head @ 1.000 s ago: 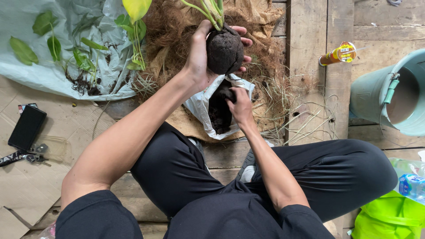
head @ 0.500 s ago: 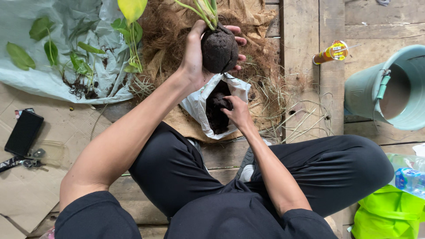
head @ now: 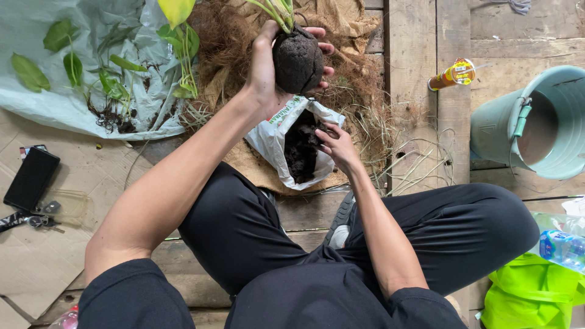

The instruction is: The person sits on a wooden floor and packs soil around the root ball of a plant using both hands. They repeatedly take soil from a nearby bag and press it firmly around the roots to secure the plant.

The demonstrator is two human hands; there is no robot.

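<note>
Right hand lowered; soil ball left-cupped.

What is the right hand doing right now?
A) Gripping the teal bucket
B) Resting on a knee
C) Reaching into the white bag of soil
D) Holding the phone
C: the right hand is at the open mouth of the white bag, fingers on the dark soil.

A teal bucket is parked at the right edge of the wooden floor, with a small orange bottle laid just beside it. Loose green cuttings are spread over a grey plastic sheet at the top left corner, and a black phone plus keys are left on cardboard by the left edge.
</note>
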